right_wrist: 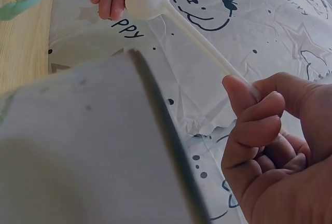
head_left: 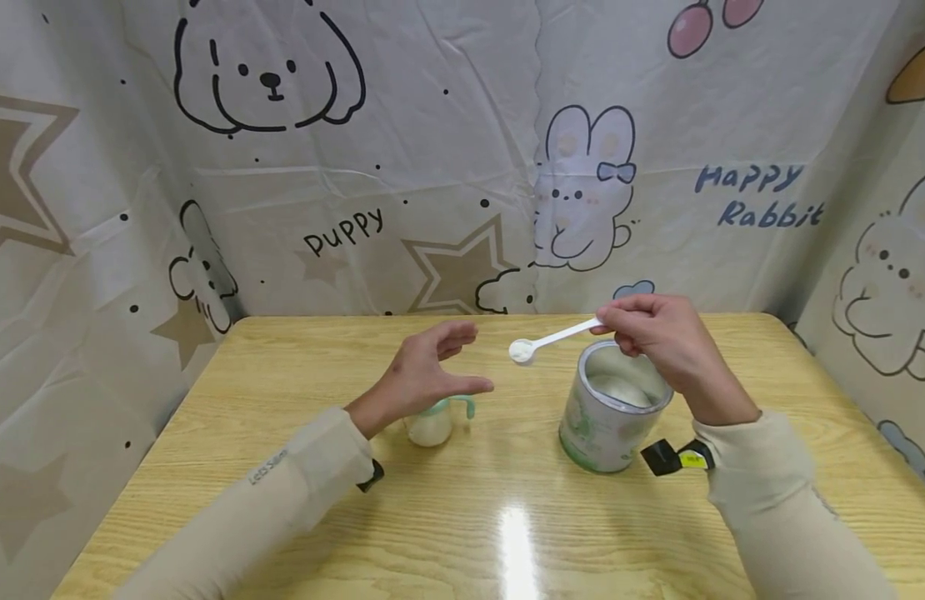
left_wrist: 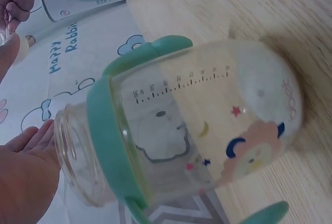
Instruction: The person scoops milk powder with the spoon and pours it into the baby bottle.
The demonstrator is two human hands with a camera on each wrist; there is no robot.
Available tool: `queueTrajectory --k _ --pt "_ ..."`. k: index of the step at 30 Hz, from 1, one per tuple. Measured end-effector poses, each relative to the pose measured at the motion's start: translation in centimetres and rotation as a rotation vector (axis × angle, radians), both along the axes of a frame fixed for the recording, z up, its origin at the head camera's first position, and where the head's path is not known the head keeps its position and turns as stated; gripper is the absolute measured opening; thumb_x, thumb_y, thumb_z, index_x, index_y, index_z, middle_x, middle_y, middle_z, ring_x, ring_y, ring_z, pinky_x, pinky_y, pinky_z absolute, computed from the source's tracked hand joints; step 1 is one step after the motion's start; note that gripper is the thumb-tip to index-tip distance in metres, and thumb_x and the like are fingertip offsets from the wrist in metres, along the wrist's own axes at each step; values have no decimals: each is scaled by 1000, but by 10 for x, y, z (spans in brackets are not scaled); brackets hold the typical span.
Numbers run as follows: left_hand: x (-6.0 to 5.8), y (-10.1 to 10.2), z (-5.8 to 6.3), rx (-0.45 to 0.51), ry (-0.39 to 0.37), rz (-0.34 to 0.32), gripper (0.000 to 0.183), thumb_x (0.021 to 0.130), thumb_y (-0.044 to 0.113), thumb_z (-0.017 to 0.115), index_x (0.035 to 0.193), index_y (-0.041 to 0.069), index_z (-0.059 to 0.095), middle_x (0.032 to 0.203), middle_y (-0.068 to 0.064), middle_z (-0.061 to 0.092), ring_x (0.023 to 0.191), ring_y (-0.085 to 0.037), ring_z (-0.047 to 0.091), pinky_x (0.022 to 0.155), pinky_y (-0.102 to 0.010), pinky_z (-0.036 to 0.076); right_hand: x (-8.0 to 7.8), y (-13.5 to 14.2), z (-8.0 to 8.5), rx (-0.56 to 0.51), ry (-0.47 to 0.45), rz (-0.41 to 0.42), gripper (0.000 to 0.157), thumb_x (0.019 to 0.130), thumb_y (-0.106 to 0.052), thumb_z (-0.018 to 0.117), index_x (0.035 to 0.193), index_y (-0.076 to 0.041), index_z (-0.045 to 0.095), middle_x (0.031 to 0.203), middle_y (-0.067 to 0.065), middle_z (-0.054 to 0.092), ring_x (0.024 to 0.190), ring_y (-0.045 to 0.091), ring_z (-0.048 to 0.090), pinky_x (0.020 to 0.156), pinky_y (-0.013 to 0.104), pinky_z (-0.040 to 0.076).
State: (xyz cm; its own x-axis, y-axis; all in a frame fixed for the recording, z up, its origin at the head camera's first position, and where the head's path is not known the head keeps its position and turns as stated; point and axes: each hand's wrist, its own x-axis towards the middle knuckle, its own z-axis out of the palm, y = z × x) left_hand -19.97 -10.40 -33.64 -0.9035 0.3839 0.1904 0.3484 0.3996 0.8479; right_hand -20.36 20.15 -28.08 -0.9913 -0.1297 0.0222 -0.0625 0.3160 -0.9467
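Note:
My right hand (head_left: 661, 340) pinches the handle end of a white measuring scoop (head_left: 556, 337) between thumb and fingers. White powder fills the scoop's bowl, which hangs in the air left of the can. Below that hand stands an open milk powder can (head_left: 597, 429) with white powder inside. My left hand (head_left: 421, 371) is held over a clear baby bottle (left_wrist: 176, 125), fingers spread and thumb apart, holding nothing. The bottle stands upright and uncapped, with a green collar and handles; in the head view the left hand hides its mouth.
A pale wooden table (head_left: 297, 500) carries the bottle at left of centre and the can to its right. Behind and at both sides hangs a light cloth (head_left: 447, 133) printed with rabbits, stars and a puppy. Each wrist wears a dark strap.

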Motion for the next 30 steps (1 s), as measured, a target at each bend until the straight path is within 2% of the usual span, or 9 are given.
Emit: queueTrajectory --k 7,15,22,30 --pt "0 -10 -1 4 27 -3 78 77 16 88 143 1 49 140 -14 56 130 -28 54 110 -32 43 -1 -7 -1 -13 -6 4 29 99 -15 64 112 11 62 78 -7 71 62 7 52 57 19 50" --pt "1 -18 -3 -10 20 11 78 77 19 89 143 3 50 140 -12 56 130 -28 53 111 -38 42 -2 -16 -3 -6 -7 10 31 100 -15 63 114 12 63 80 -5 71 63 7 51 57 20 49" --pt "2 -23 -4 -28 13 42 78 76 19 90 142 5 51 140 -11 57 130 -28 53 112 -40 42 -3 -25 -2 9 -19 -1 28 99 -16 63 113 9 64 81 -3 71 63 8 51 57 19 49" --pt "4 -29 -8 -42 48 59 78 75 18 91 140 2 52 139 -14 57 129 -28 54 111 -39 43 -4 -34 -3 -11 -14 4 28 98 -15 65 111 10 65 81 -1 72 62 8 51 56 19 48"
